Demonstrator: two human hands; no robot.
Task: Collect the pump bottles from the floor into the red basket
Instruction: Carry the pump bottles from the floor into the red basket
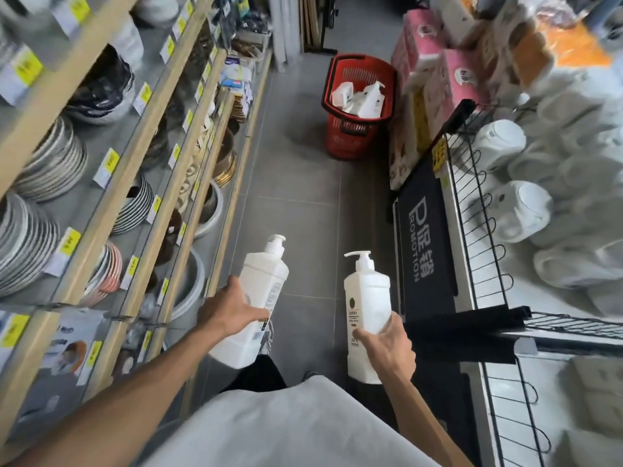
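Store aisle floor (296, 203): white, squarish pump bottles (366, 294).

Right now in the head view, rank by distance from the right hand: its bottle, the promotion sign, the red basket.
1. Bottle: held in the right hand.
2. Promotion sign: just to the hand's right, low on the rack.
3. Red basket: far up the aisle, on the floor.

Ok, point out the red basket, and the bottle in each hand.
red basket (340, 146), head view, front wall.
left-hand bottle (266, 276), head view, upper body.
right-hand bottle (367, 291), head view, upper body.
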